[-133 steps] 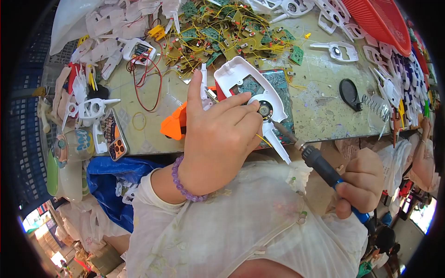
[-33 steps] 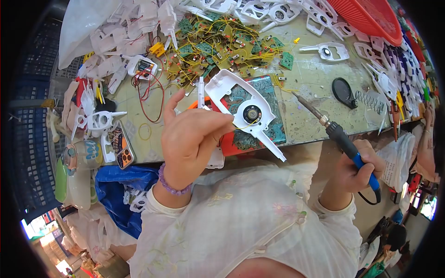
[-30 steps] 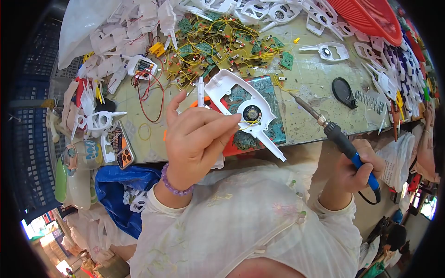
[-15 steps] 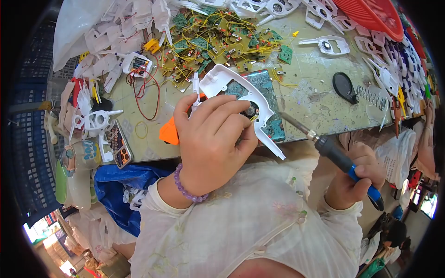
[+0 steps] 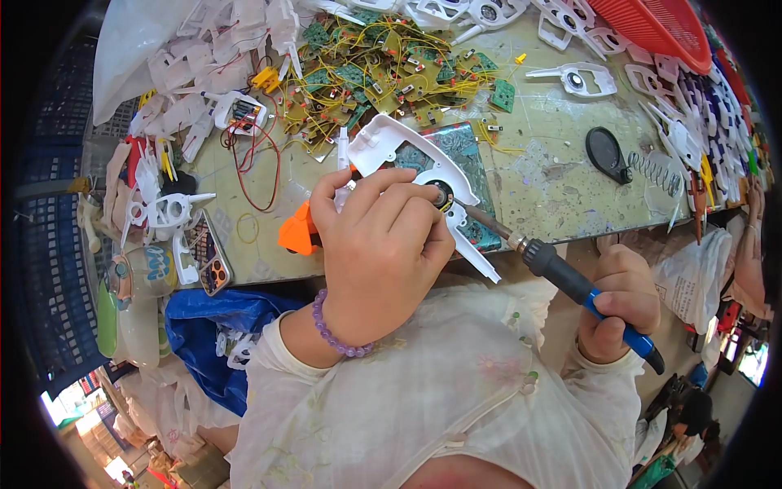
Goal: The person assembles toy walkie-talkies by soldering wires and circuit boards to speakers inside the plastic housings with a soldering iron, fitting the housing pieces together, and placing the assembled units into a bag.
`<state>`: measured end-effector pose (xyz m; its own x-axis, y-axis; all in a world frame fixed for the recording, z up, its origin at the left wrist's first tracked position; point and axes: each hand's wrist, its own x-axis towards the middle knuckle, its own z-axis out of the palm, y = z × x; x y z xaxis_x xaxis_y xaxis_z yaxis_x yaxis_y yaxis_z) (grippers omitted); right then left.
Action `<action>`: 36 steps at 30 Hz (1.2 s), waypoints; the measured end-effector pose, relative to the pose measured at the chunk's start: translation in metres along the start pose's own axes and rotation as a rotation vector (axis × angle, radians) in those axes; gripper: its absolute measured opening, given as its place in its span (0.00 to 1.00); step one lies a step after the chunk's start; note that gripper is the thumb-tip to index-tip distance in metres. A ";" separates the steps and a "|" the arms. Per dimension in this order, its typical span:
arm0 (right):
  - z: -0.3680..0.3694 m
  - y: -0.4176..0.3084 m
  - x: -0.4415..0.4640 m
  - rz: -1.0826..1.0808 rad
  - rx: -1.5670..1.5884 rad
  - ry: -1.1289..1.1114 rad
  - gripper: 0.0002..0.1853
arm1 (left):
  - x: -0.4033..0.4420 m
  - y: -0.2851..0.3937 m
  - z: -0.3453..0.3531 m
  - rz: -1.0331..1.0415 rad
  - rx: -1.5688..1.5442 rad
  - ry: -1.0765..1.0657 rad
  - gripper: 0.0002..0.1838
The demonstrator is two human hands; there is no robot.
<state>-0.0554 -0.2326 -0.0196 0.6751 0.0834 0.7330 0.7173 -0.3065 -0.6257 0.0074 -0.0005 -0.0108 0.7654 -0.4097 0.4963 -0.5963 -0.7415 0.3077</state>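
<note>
My right hand (image 5: pixel 623 306) grips the blue-and-black handle of a soldering iron (image 5: pixel 562 273). The iron's tip reaches a small round speaker (image 5: pixel 442 196) set in a white plastic shell (image 5: pixel 419 134). My left hand (image 5: pixel 383 236) lies over this shell with its fingers curled around the near side, next to the speaker. Whether those fingertips also pinch a wire is hidden. Under the shell is a teal patterned sheet (image 5: pixel 481 204). Something orange (image 5: pixel 297 231) and a slim white plastic piece (image 5: pixel 343 147) show beside my left hand.
A heap of green circuit boards (image 5: pixel 391 69) with yellow wires covers the table's far middle. White shells (image 5: pixel 578 79) lie around it. On the right are a black round part (image 5: pixel 607 153), a spring-like coil (image 5: pixel 652 173) and a red basket (image 5: pixel 660 28). A phone (image 5: pixel 209 253) lies at left.
The soldering iron has moved left, bringing its tip from beside the shell to the speaker. My left hand has shifted very slightly; the shell stays almost in place.
</note>
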 end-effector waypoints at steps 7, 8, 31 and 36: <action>0.002 0.000 0.001 0.015 0.009 -0.001 0.18 | 0.000 0.001 0.001 -0.022 0.005 -0.001 0.07; 0.002 0.001 0.001 0.014 0.007 0.000 0.18 | 0.000 0.002 0.002 -0.023 0.007 -0.002 0.07; -0.005 0.001 0.042 -0.193 -0.005 -0.236 0.08 | 0.003 0.004 -0.001 -0.046 0.003 -0.054 0.07; -0.005 0.003 0.043 -0.216 0.013 -0.256 0.08 | 0.003 0.003 -0.001 -0.041 -0.006 -0.058 0.07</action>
<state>-0.0254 -0.2347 0.0113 0.5275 0.3815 0.7591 0.8495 -0.2438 -0.4678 0.0070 -0.0033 -0.0075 0.8020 -0.4090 0.4353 -0.5652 -0.7554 0.3316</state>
